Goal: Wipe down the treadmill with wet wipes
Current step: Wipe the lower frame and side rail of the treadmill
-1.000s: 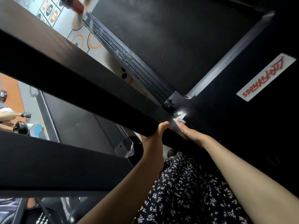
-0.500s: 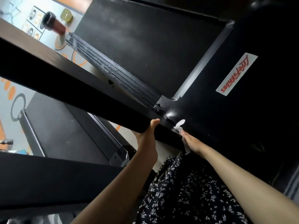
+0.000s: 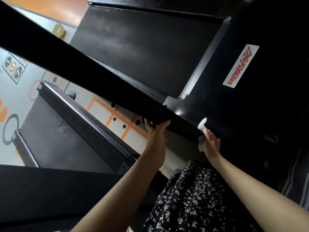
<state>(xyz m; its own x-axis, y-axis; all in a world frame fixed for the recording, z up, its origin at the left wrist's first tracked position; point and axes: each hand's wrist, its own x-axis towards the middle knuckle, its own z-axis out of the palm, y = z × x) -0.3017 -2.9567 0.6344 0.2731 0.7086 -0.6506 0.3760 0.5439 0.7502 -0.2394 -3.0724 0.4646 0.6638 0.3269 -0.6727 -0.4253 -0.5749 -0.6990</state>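
Head view: the treadmill (image 3: 150, 47) fills the upper middle of the frame, its dark belt running away from the person. A black handrail (image 3: 83, 77) crosses the frame diagonally, from the upper left corner down to the glossy black cover (image 3: 250, 114) at the near end of the belt. A white sticker (image 3: 240, 66) with red lettering sits on that cover, toward its right side.

The left hand (image 3: 156, 133) grips the handrail from below. Its thumb lies over the near edge and its fingers (image 3: 147, 122) curl round the far edge, so the grip is closed on the rail.

The right hand (image 3: 211, 142) is at the lower end of the handrail, where it meets the cover's left edge. Its fingers look fairly straight and press a white wipe (image 3: 202, 125) against the black surface. The thumb is hidden, so no pinch can be seen. One corner of the wipe sticks up past the fingertips, and another part hangs down beside the hand.

A second treadmill (image 3: 58, 131) stands to the left. Between the two shows grey floor (image 3: 115, 114) with orange lines and black dots. A round yellow object (image 3: 58, 30) lies on the floor near the upper left. Dark fabric with a small white flower print (image 3: 192, 198) fills the bottom edge between the forearms.
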